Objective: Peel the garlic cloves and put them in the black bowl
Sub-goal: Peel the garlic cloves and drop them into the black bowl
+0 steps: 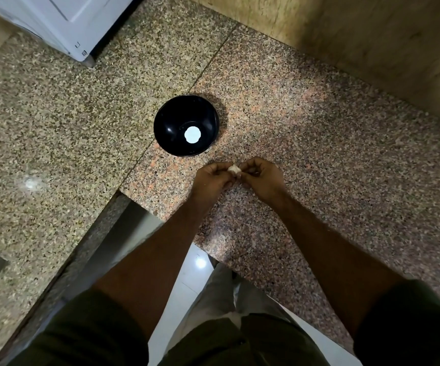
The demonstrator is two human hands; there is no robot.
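Garlic (234, 169) sits pinched between your left hand (213, 178) and right hand (262, 178), both curled round it just above the tabletop (319, 143). Work the skin off with your fingertips, steadily. Beyond your left hand waits the black bowl (161, 128), on speckled granite, beside a tan wall.

Speckled granite counter (292, 122), white appliance (63, 22) back-left, glossy floor tile (187, 281).
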